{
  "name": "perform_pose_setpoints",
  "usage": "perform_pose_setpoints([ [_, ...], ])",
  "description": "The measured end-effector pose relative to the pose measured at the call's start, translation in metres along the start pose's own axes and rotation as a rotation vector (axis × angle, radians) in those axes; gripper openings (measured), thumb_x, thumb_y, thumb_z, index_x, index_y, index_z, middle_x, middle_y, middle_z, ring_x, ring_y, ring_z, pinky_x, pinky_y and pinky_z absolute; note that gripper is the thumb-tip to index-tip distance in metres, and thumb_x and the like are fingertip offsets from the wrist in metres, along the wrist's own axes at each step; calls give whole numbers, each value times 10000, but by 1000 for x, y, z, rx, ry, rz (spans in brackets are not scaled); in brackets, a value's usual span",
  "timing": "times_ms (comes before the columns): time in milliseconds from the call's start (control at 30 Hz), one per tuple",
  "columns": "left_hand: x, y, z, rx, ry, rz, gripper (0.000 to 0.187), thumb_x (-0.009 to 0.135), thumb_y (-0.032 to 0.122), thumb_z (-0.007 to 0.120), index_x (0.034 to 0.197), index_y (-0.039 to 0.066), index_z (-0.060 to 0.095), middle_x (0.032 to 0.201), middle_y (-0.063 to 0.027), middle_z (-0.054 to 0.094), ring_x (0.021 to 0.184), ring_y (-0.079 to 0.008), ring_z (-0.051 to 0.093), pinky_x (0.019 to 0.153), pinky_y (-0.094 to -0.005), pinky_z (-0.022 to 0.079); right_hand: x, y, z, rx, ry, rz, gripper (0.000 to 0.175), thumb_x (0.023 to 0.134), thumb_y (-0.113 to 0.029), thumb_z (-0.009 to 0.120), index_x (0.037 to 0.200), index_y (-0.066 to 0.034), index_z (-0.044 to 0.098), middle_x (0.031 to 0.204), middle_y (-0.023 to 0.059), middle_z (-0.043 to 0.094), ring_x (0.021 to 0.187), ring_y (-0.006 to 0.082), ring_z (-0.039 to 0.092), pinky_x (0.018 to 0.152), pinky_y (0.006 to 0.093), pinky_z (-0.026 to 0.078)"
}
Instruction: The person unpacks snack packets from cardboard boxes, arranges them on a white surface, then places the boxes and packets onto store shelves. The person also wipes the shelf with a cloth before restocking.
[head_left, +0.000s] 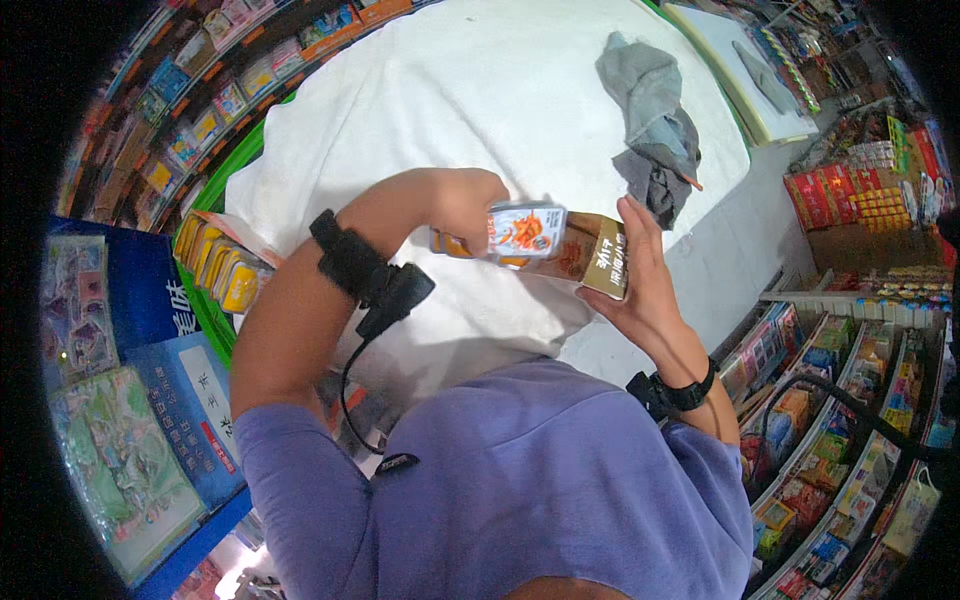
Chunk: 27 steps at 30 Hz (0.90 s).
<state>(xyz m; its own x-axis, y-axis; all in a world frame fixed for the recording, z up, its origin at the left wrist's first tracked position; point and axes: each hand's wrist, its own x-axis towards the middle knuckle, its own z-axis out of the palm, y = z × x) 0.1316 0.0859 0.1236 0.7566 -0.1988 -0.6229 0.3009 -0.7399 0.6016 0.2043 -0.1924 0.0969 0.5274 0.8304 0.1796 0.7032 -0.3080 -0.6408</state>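
Observation:
My left hand grips small flat snack packets with an orange food picture on a pale front. They lie at the opening of a brown-and-gold cardboard carton; how far they reach inside is hard to tell. My right hand holds the carton's closed right end, thumb below and fingers above. The carton bears writing. Beneath both hands spreads a white cloth over a green-edged table. By my left forearm stands another open carton with several yellow packets in a row.
A crumpled grey cloth lies on the white cloth toward the far right. Stocked shelves curve along the left, and snack racks stand at the right. A blue printed board is at the left. A black cable hangs from my left wrist strap.

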Motion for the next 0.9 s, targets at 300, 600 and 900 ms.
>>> perform_pose_setpoints([
  [300, 43, 29, -17, 320, -114, -214, 513, 662, 153, 840, 1093, -73, 678, 978, -199, 724, 875, -317, 707, 726, -395, 536, 3, -2, -1, -7, -40, 2, 1142, 597, -88, 912, 1523, -81, 244, 1549, 228, 210, 1377, 416, 380, 1101, 443, 430],
  [600, 39, 11, 17, -40, 367, 86, 633, 619, 151, 871, 1161, -18, 591, 990, -212, 659, 898, -318, 663, 760, -388, 528, 1, -2, -4, -57, -63, -3, 1178, 612, -119, 910, 1543, -98, 189, 1568, 227, 150, 1350, 438, 418, 1065, 448, 474],
  [900, 29, 6, 91, -549, 1055, 214, 675, 902, 340, 693, 1397, -30, 423, 1320, -286, 535, 1229, -344, 544, 1024, -368, 445, 1, -4, -3, 32, -43, 50, 1176, 598, -97, 920, 1540, -75, 217, 1563, 231, 210, 1425, 402, 318, 1133, 440, 385],
])
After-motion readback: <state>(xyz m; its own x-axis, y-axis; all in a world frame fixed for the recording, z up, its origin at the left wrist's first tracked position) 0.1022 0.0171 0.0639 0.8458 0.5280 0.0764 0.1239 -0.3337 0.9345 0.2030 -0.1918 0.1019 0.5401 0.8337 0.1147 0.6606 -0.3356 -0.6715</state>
